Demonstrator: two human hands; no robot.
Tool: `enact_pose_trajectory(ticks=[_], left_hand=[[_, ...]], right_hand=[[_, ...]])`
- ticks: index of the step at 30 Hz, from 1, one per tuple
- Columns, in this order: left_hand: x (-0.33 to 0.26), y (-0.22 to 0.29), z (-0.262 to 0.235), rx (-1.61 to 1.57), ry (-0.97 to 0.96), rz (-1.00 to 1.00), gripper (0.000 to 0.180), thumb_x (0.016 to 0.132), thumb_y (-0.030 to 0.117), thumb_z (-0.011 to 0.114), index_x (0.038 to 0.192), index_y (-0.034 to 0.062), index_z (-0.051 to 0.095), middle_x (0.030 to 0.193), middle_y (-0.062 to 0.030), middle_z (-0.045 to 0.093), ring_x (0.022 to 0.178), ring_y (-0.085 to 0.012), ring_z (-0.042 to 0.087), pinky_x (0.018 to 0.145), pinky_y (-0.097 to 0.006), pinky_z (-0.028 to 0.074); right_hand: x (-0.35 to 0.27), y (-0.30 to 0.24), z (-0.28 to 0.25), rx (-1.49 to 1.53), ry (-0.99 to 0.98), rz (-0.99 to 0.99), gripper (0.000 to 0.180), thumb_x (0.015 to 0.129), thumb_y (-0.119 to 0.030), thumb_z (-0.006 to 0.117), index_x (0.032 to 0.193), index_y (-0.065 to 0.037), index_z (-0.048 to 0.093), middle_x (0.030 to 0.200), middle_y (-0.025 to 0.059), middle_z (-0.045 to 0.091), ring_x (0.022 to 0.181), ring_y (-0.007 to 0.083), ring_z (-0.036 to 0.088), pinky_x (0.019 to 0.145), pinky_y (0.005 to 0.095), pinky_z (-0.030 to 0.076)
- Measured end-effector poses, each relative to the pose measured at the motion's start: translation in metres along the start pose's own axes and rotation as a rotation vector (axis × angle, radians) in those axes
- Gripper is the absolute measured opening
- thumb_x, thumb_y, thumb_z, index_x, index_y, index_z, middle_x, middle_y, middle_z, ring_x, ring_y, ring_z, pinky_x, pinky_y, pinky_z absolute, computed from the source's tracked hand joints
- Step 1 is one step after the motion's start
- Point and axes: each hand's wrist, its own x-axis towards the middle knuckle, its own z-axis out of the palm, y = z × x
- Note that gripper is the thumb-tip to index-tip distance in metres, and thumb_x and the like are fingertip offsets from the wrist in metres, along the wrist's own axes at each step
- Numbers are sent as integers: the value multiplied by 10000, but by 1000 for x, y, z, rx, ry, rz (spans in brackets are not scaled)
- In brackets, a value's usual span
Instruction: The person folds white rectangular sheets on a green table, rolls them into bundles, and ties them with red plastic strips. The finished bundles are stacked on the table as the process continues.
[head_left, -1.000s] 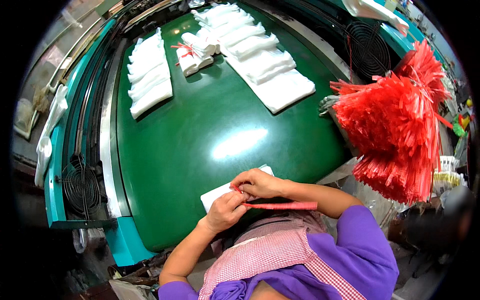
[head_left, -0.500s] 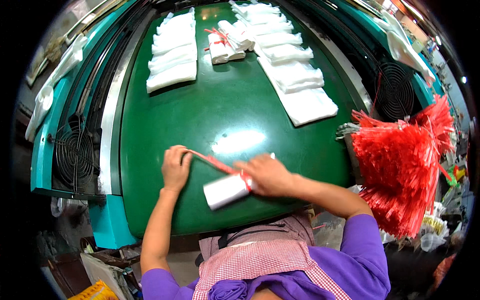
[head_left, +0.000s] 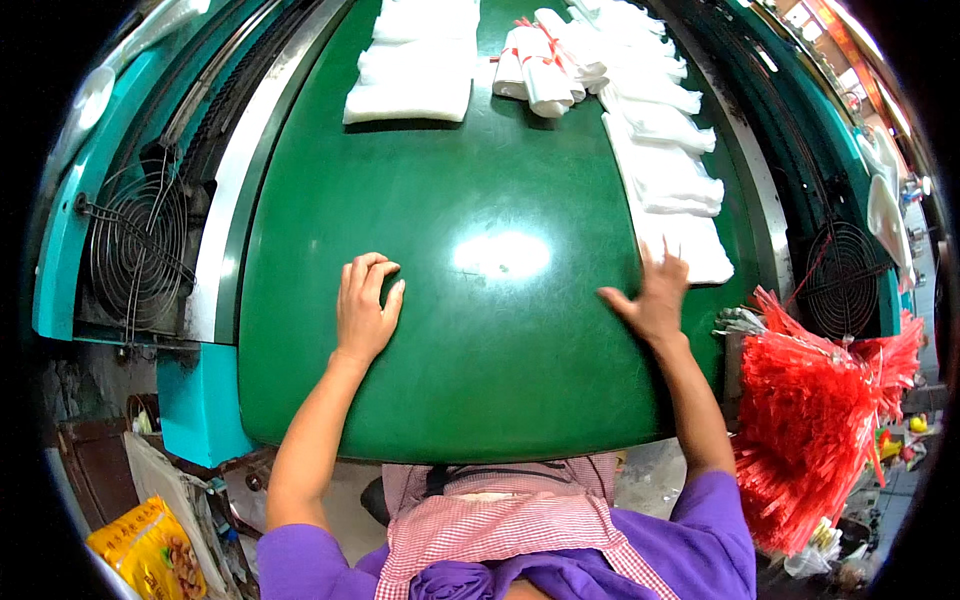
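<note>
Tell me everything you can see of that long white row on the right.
The white row is made of soft, folded, plastic-looking bundles, overlapping like shingles. It lies along the right side of the green tabletop, with tied rolls close by its left edge. The right hand is over its near left corner; whether it touches is unclear.

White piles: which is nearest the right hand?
The right row: its near end lies by the right hand, while the left row and red-tied rolls lie farther off.
</note>
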Motion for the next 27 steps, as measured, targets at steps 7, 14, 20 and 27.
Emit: enact_pose_trajectory(ticks=[7,14,20,27], left_hand=[[1,2,1,53,2,7,198,807,121,644,984,58,581,1060,-102,545,994,-293,512,861,-384,434],[-21,47,4,129,-101,108,396,765,213,692,1106,74,546,1213,-113,502,1125,-314,463,927,-440,397],[-55,149,11,-493,-377,422,1041,627,355,821,1435,51,241,1402,-170,370,1301,-375,342,1104,-471,270],[-40,159,-37,-1168,-350,-365,220,972,183,497,984,-17,588,821,-71,654,744,-127,606,685,-271,491]], right_hand=[[11,97,22,-159,39,117,97,783,-66,515,853,-55,582,881,138,617,819,340,597,663,441,485],[-59,-47,-47,693,-392,-44,136,824,-201,630,874,-75,637,727,156,645,683,315,639,611,410,489],[-41,-77,-161,1917,276,327,249,970,-153,469,1124,15,568,1024,102,655,862,147,642,767,264,493],[3,-91,-165,1001,52,-193,411,878,-85,599,1269,3,509,1234,131,580,1145,219,538,970,326,398]])
